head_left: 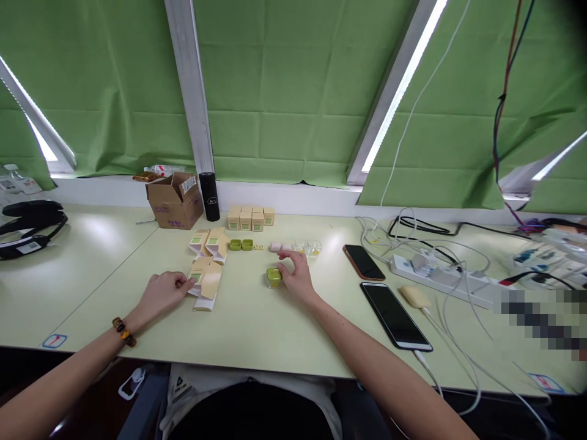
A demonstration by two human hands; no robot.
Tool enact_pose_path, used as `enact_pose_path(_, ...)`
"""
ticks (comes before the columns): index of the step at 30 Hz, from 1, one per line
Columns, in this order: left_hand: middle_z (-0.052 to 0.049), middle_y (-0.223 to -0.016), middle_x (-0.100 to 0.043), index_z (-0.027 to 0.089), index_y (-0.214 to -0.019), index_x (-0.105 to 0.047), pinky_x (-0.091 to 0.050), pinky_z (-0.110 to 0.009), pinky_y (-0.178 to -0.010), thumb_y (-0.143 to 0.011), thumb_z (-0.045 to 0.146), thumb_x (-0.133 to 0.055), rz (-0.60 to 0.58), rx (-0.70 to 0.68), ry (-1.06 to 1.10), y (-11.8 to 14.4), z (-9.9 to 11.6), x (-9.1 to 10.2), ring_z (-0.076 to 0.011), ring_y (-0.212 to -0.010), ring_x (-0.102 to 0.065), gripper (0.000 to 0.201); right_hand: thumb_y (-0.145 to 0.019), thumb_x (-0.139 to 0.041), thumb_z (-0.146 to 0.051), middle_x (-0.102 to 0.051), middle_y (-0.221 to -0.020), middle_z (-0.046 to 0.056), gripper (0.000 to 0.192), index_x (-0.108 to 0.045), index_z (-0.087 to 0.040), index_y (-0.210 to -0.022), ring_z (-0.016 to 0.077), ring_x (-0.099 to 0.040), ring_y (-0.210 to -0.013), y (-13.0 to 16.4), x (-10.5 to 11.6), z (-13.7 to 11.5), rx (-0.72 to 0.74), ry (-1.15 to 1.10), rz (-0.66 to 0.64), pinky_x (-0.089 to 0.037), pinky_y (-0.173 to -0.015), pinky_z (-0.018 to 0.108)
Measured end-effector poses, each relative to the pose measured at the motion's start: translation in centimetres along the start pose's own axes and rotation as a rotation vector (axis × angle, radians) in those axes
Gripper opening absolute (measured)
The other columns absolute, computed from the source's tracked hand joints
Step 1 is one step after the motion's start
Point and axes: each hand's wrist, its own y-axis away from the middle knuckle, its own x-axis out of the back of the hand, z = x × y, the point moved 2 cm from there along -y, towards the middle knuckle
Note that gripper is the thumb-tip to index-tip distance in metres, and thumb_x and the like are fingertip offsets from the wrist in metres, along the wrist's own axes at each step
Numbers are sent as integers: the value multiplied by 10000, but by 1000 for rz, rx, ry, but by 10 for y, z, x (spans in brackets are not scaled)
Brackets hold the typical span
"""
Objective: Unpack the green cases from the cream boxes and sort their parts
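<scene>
My left hand rests on the pale green table and pinches the edge of an opened tan carton lying flat. My right hand holds a small green case that stands on the table. Behind them lie two more opened tan cartons, a pair of green lids, small pink pieces and clear plastic trays. A row of several closed tan boxes stands further back.
A brown cardboard box and a black cylinder stand near the window sill. Two phones lie to the right, beside a white power strip with tangled cables. A black headset is at far left.
</scene>
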Motion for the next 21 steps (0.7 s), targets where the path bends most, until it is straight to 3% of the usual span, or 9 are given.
enact_pose_path(4, -91, -830, -766, 240, -749, -700, -367, -394, -801, -973, 654, -404, 49, -35, -85, 0, 2, 10, -316, -838, -676, 557, -886, -595, -328, -729, -1134, 72, 239, -689, -266, -1097, 319, -549, -1190, -2, 2, -2, -7, 5, 4, -426, -1092, 549)
enact_pose_path(7, -98, -789, -742, 239, -777, -695, -375, -439, -862, -968, 639, -435, 188, -70, -157, 2, 8, 26, -348, -926, -662, 514, -874, -565, -286, -726, -1144, 74, 305, -675, -255, -1157, 305, -574, -1187, -6, 7, -2, -11, -15, 7, -425, -1087, 536)
enact_pose_path(12, -75, -964, -749, 243, -939, -677, -374, -492, -984, -969, 502, -517, 437, -267, -20, 7, 48, 43, -324, -1049, -605, 307, -722, -524, -149, -722, -1168, 67, 471, -611, -252, -1173, 262, -620, -1102, -10, 11, 0, -85, -107, -118, -476, -956, 450)
enact_pose_path(16, -82, -998, -737, 239, -1080, -661, -385, -528, -1040, -949, 395, -593, 437, -505, 123, 4, 105, 21, -338, -1119, -561, 214, -662, -575, -146, -698, -1202, 66, 511, -567, -260, -1160, 242, -629, -1056, -10, 14, -2, -101, -158, -335, -511, -849, 383)
enact_pose_path(19, -103, -1017, -726, 240, -1124, -646, -444, -522, -965, -903, 325, -662, 315, -605, 237, -6, 144, -9, -359, -1117, -548, 238, -639, -690, -158, -680, -1132, 58, 585, -557, -259, -1200, 227, -645, -962, -7, 17, -5, -70, -167, -497, -532, -776, 351)
enact_pose_path(21, -106, -1025, -714, 256, -1179, -632, -468, -514, -927, -871, 281, -691, 246, -621, 309, -14, 160, -28, -371, -1130, -556, 315, -610, -773, -166, -674, -1046, 27, 623, -560, -261, -1187, 206, -641, -880, -6, 18, -6, -41, -153, -502, -540, -770, 351)
